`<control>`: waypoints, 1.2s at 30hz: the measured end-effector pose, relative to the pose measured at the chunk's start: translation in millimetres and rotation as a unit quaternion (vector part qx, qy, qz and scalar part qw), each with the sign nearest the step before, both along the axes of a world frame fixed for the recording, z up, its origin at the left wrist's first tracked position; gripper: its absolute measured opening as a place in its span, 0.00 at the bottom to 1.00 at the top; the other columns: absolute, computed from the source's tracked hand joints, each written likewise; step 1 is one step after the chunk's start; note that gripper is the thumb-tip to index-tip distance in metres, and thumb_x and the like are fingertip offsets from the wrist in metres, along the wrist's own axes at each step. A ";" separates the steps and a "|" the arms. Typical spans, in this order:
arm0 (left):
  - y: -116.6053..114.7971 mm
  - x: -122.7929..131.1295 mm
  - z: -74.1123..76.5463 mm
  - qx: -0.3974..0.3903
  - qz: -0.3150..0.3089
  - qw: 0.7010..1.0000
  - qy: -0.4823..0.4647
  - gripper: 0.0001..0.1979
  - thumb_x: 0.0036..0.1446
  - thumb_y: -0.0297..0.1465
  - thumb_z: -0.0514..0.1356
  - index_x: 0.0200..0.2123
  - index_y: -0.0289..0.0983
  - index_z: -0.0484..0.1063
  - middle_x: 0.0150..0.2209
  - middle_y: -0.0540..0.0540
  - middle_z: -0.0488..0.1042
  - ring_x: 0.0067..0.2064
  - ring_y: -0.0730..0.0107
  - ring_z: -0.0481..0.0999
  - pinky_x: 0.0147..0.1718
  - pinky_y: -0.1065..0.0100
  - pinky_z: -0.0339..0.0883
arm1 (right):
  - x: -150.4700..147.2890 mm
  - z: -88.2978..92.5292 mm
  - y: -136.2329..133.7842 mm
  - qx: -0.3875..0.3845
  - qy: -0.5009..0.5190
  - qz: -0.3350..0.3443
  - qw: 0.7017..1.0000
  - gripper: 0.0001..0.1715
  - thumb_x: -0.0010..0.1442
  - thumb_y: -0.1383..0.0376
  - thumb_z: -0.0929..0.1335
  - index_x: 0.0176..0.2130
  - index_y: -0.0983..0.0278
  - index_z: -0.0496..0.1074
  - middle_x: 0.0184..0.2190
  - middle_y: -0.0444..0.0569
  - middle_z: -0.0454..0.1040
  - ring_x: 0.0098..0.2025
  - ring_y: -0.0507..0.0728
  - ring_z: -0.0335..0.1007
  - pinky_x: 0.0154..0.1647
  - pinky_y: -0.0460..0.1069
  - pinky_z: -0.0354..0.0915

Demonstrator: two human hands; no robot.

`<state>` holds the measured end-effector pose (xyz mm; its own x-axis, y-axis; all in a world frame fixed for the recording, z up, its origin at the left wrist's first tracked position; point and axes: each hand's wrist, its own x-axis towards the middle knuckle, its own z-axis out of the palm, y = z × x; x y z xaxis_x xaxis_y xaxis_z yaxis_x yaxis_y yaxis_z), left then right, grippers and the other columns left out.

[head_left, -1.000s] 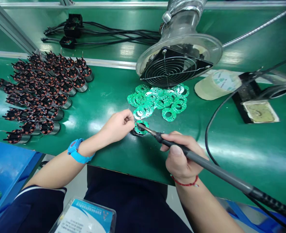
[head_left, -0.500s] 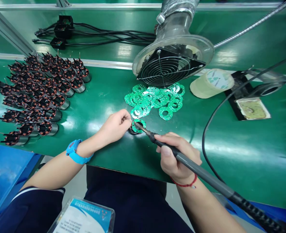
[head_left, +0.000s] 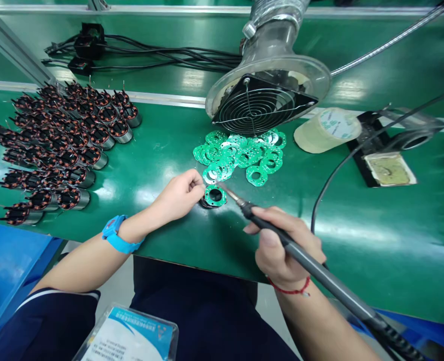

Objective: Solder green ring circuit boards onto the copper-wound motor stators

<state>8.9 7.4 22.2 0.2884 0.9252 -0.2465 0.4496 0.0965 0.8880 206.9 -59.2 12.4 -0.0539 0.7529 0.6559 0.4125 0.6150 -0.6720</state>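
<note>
- The left hand (head_left: 180, 195) is nearly shut, thumb and forefinger pinched narrow on the left rim of one green ring board (head_left: 214, 194).
- That board lies flat on a single dark stator, near the worktop's (head_left: 161, 150) front edge and just in front of the pile (head_left: 240, 153).
- The right hand (head_left: 282, 245) is closed round one iron (head_left: 319, 271), held like a pen; its metal tip touches the board's upper right rim.
- One black cord (head_left: 332, 175) loops across the worktop, right of the right hand.
- The pile holds perhaps twenty more green ring boards, overlapping too much for an exact count.
- Copper-wound stators (head_left: 63, 140) lie in six or so slanting rows on the left, well apart from the hands.
- One round-grilled fan (head_left: 261, 103) hangs tilted just behind the pile.
- One tape roll (head_left: 329, 129) lies right of the fan; the green print on its core is too small to read.
- One yellowed sponge (head_left: 389, 168) sits in a black stand beside the tape.
- One blue watch (head_left: 116, 234) is on the left wrist, one red string (head_left: 289, 290) on the right.
- One blue-and-white card (head_left: 127, 336) in a clear sleeve hangs at the chest; its writing is blurred.
- One blue bin (head_left: 7, 260) stands at the lower left.
</note>
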 end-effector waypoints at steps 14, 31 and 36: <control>1.3 0.7 1.3 0.005 0.003 1.000 -0.004 0.06 0.56 0.25 0.53 0.27 0.37 0.60 0.21 0.56 0.61 0.24 0.77 0.60 0.25 0.71 0.54 | -9.9 10.1 37.3 -0.184 -0.203 0.143 0.951 0.32 0.62 0.70 0.64 0.63 0.56 0.55 0.59 0.54 0.70 0.61 0.62 0.67 0.59 0.63 0.66; -3.6 -3.3 -5.2 0.138 -0.100 0.979 0.108 0.04 0.56 0.22 0.55 0.34 0.36 0.64 0.35 0.48 0.66 0.37 0.67 0.66 0.38 0.63 0.62 | -1.9 -23.1 39.4 -0.128 -0.141 0.021 0.981 0.32 0.60 0.60 0.70 0.60 0.58 0.57 0.53 0.55 0.73 0.55 0.62 0.72 0.54 0.60 0.71; -2.2 -4.7 5.7 0.163 -0.056 0.983 0.057 0.07 0.55 0.21 0.53 0.29 0.38 0.60 0.28 0.52 0.64 0.30 0.73 0.63 0.31 0.68 0.58 | -7.6 -22.7 37.3 -0.108 -0.156 0.005 0.982 0.32 0.60 0.61 0.70 0.60 0.59 0.57 0.52 0.56 0.73 0.53 0.63 0.73 0.51 0.60 0.72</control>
<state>4.3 5.2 28.0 0.3801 0.9247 0.0213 0.5389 -0.2401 0.8075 199.3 -21.9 -10.4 -0.2356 0.8707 0.4317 0.6129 0.4779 -0.6293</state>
